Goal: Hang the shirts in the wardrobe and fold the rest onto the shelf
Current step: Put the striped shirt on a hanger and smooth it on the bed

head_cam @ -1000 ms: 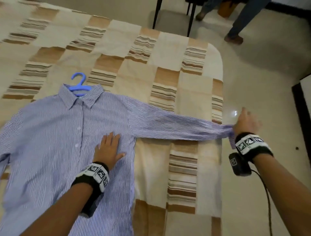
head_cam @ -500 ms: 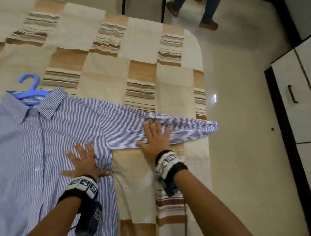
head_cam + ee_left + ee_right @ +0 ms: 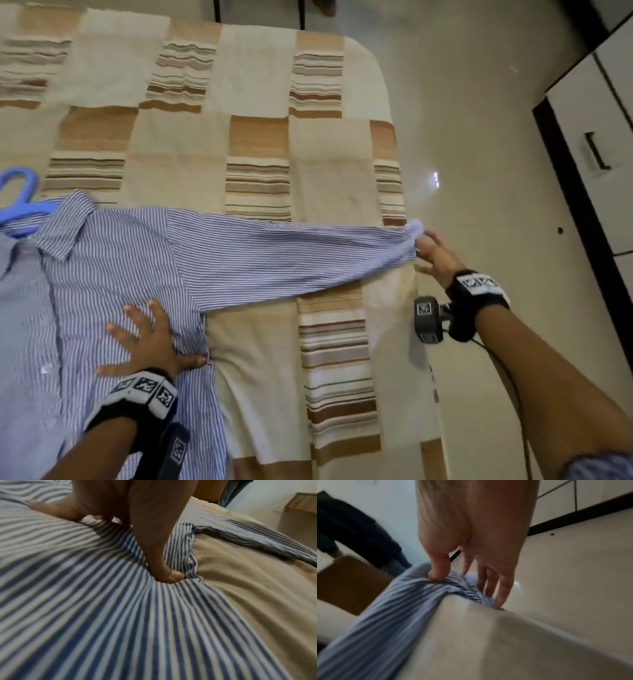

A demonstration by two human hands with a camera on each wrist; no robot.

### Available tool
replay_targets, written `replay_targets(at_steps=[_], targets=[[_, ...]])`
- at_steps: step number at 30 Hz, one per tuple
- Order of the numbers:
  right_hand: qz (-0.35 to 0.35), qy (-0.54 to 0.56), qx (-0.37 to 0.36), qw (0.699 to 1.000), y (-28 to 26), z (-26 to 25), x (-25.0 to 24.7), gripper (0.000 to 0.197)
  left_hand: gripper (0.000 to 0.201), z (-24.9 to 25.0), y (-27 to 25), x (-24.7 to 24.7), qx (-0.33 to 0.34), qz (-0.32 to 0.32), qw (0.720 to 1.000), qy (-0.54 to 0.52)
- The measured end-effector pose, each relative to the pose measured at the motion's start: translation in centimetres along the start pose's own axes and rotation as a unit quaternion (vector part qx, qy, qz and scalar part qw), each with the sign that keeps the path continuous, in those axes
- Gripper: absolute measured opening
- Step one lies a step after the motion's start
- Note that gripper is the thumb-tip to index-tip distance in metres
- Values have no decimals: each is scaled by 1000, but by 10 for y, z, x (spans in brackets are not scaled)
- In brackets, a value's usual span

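Note:
A blue-and-white striped shirt [image 3: 113,274] lies face up on the bed, with a blue hanger [image 3: 20,202] sticking out of its collar. My left hand [image 3: 150,342] presses flat with spread fingers on the shirt's body by the underarm seam; the left wrist view shows the thumb [image 3: 164,568] dug into the striped cloth [image 3: 102,615]. The sleeve [image 3: 291,253] is stretched straight out to the right. At the bed's right edge my right hand [image 3: 424,251] pinches the cuff [image 3: 412,229]. In the right wrist view the thumb [image 3: 436,574] sits on the bunched cuff [image 3: 453,588], with the fingers behind it.
The bed has a beige and brown patchwork cover [image 3: 260,144], and its right edge runs just by my right hand. Pale tiled floor [image 3: 479,171] lies beyond, then white wardrobe doors [image 3: 582,113] with a dark handle. Chair legs [image 3: 301,13] stand past the bed's far end, and a person's legs [image 3: 351,527] are nearby.
My right hand, flat on the middle of the sleeve half a second ago, has slid out to the cuff and taken hold of it. The left hand stays pressed on the shirt.

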State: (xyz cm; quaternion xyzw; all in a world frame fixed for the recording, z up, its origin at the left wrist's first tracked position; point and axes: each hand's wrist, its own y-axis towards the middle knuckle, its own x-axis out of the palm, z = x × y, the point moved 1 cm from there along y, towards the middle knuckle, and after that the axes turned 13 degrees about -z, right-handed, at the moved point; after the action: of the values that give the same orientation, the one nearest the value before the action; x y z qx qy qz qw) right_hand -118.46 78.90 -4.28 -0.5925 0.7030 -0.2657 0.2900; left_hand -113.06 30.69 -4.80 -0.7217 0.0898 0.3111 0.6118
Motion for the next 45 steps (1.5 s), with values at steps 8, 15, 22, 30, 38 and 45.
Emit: replay_targets(at_steps=[8, 15, 22, 30, 38, 45], targets=[[-1, -30, 169, 985, 5, 17, -15, 57, 145, -3, 0, 0, 5, 1, 1000, 13], [58, 91, -39, 993, 2, -24, -1, 32, 146, -2, 1, -2, 6, 6, 1000, 11], [175, 174, -100, 964, -45, -1, -41, 38, 144, -6, 5, 0, 13, 7, 1000, 9], [108, 211, 41, 971, -39, 51, -44, 28, 144, -13, 8, -1, 24, 23, 999, 29], [221, -269, -138, 927, -58, -10, 34, 48, 109, 10, -4, -36, 79, 22, 995, -61], [-117, -678, -252, 680, -64, -4, 260, 65, 59, 69, -22, -51, 211, 144, 966, 27]])
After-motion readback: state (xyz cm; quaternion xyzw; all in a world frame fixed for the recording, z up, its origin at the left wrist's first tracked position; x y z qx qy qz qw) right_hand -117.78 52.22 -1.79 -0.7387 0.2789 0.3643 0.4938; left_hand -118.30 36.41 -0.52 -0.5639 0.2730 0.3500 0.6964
